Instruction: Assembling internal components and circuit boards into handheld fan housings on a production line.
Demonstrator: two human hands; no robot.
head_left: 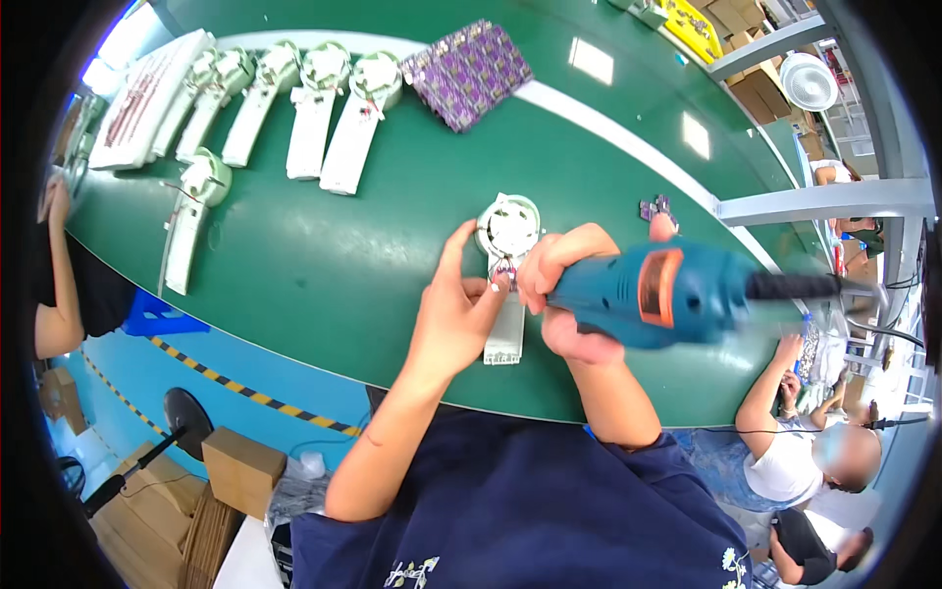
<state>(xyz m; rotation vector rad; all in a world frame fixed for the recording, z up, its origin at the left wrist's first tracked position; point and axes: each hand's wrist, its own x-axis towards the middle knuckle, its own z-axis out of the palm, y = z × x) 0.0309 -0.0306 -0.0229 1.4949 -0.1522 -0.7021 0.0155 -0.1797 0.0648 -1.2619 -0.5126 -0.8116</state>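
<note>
An open white handheld fan housing lies on the green table in front of me, round head pointing away. My left hand grips it, index finger along the head and thumb by the small wired part below the head. My right hand is wrapped around a teal and orange electric screwdriver, held nearly level, its cord end toward the right. The screwdriver's tip is hidden behind my right fingers, close to the wired part.
Several similar fan housings stand in a row at the far left, with another housing nearer. Purple circuit boards lie at the back, and small purple pieces lie right. Co-workers sit at both sides. A white foam tray is far left.
</note>
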